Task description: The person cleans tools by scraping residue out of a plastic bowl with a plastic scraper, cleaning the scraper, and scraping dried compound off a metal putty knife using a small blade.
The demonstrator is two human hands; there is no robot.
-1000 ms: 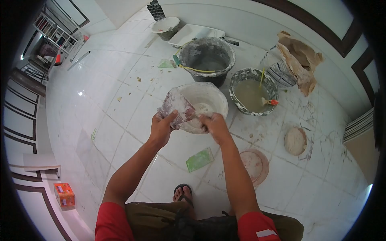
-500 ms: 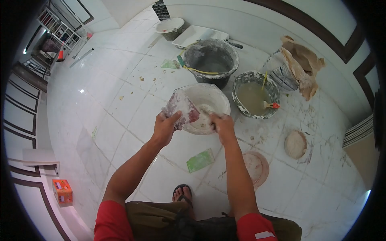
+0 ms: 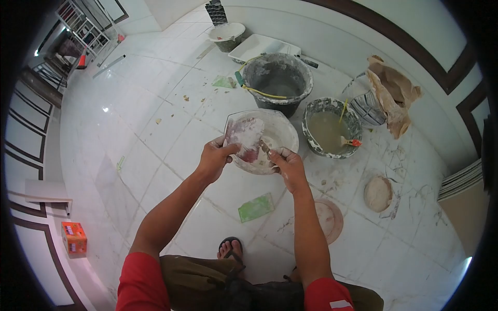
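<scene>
My left hand [image 3: 212, 160] grips the near left edge of a flat dark-red plate [image 3: 250, 153] smeared with white paste. The plate is tilted over a whitish plastic basin [image 3: 284, 130] on the floor. My right hand [image 3: 290, 168] pinches a small scraper-like tool [image 3: 265, 147], its end close to the plate's right edge; its exact kind is hard to make out. White residue coats the inside of the basin. Just behind it stands a dark bucket [image 3: 306, 85] with a yellow handle.
To the right, a tub of cloudy water [image 3: 327, 129] holds a brush [image 3: 351, 141]. Beyond it lies an open paper bag [image 3: 381, 93]. A green rectangular piece [image 3: 256, 207], a pinkish round lid [image 3: 327, 220] and a bowl of pale powder [image 3: 378, 193] are on the tiles.
The plate has shifted slightly right and up over the basin, its coated face turned more towards me. My right hand, blurred before, now shows clearly with the tool at the plate's edge.
</scene>
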